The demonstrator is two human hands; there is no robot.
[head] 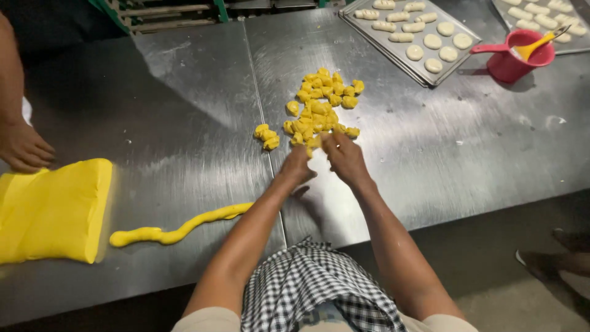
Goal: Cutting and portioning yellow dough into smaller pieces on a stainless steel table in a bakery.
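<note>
The steel counter (184,110) carries a pile of yellow dough pieces (321,104) at centre. Left hand (297,166) and right hand (345,158) meet at the pile's near edge, each grip narrow, pinching dough between them. A yellow dough rope (178,232) lies well left.

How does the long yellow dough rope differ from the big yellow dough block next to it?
The dough rope is thin, long and wavy; the dough block is broad, thick and flat-sided. The rope lies untouched, running diagonally toward the person's left forearm, while another person's hand rests at the block's far edge. Both are the same bright yellow and lie on the steel table.
</note>
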